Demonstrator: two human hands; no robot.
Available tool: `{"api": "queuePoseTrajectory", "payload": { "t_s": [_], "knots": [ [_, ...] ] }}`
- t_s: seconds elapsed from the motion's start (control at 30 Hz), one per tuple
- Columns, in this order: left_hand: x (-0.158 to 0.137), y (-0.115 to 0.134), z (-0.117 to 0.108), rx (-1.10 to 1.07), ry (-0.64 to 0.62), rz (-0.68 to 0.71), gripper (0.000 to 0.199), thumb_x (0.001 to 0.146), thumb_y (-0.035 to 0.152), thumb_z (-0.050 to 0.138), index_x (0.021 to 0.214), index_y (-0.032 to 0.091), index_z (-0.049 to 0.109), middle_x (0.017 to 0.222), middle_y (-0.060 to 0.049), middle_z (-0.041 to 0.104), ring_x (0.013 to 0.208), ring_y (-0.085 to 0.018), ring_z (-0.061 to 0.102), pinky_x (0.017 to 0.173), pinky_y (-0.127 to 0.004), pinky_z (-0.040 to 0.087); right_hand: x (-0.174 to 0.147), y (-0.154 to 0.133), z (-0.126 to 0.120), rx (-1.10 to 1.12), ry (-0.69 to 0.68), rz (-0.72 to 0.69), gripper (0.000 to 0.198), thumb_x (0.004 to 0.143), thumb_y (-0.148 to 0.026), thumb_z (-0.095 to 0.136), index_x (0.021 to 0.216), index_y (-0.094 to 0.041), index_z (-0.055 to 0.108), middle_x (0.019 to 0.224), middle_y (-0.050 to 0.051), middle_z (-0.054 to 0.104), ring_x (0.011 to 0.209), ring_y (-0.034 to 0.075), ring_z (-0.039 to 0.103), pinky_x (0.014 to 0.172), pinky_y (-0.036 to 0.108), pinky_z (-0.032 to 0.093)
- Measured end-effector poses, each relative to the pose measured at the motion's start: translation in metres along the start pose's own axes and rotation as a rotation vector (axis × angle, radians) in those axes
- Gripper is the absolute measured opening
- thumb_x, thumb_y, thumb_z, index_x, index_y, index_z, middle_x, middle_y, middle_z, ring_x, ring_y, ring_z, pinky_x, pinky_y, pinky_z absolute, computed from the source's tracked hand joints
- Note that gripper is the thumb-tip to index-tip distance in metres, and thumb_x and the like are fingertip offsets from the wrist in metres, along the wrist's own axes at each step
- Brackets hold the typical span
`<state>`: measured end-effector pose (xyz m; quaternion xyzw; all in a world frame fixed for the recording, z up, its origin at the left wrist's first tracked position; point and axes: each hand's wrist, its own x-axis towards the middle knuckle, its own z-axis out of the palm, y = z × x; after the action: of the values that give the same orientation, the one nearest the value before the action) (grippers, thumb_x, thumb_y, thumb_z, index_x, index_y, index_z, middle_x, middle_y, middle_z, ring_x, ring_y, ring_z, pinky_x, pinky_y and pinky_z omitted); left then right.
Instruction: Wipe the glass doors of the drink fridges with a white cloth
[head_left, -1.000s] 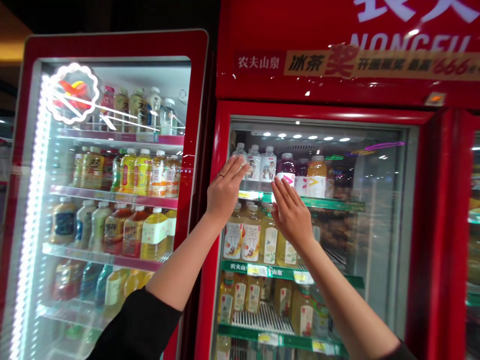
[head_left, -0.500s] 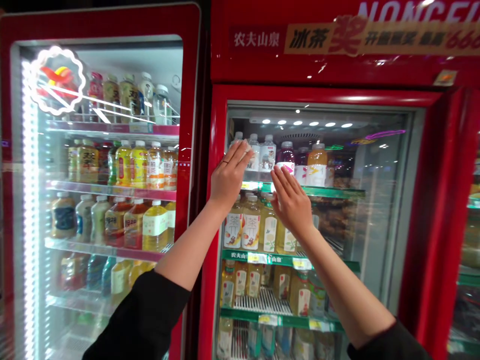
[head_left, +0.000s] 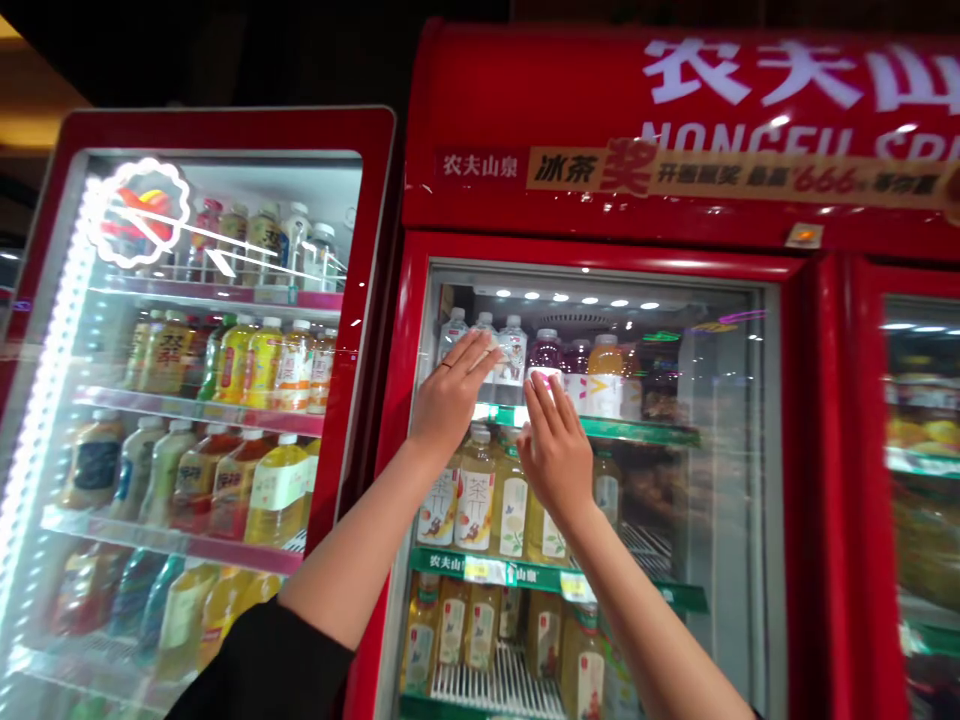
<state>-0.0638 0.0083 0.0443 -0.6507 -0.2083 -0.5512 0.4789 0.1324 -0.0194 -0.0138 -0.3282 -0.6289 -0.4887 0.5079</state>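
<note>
Both my bare hands are raised in front of the closed glass door [head_left: 720, 600] of a red drinks fridge. My left hand [head_left: 446, 395], with a ring on one finger, is stretched out flat before the clear bottles [head_left: 513, 350] on the top shelf. Lower and to the right, my right hand [head_left: 559, 450] has its fingers extended, just below a dark purple bottle [head_left: 545, 348]. Both palms face the glass and are hidden; whether they press on it or cover something thin, I cannot tell. Behind the hands stand tea bottles [head_left: 475, 495] with white labels.
At left stands a second red-framed fridge [head_left: 379, 200] with lit shelves of bottles. A red sign panel [head_left: 465, 90] with white lettering runs above the right fridge. Another red-framed door [head_left: 859, 450] adjoins at right. A green-edged shelf [head_left: 645, 430] lies behind the glass.
The view has tilted up, so the fridges sit lower and more of the sign shows. Both hands stay stretched out at the glass, shifted slightly right relative to the bottles.
</note>
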Motion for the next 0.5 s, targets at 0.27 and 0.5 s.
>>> {"api": "queuePoseTrajectory", "payload": {
  "t_s": [0.27,0.5],
  "knots": [
    [-0.031,0.036,0.002,-0.051,0.06,-0.172,0.085,0.105,-0.004,0.05,0.177,0.04,0.039,0.171,-0.003,0.058,0.163,-0.026,0.051,0.13,-0.05,0.058,-0.007,0.043,-0.034,0.046,-0.142,-0.139,0.096,0.107,-0.006,0.043,0.183,-0.039,-0.006,0.178,0.001,0.048,0.165,0.03,0.047,0.133,0.06,0.055],
    [0.001,0.045,0.008,-0.067,-0.025,-0.067,0.078,0.1,-0.008,0.052,0.168,0.031,0.057,0.167,-0.004,0.063,0.163,-0.023,0.052,0.13,-0.045,0.057,-0.015,0.056,-0.035,0.038,-0.172,-0.145,0.102,0.104,-0.005,0.044,0.182,-0.038,-0.013,0.179,0.002,0.044,0.167,0.032,0.043,0.135,0.062,0.05]
  ]
}}
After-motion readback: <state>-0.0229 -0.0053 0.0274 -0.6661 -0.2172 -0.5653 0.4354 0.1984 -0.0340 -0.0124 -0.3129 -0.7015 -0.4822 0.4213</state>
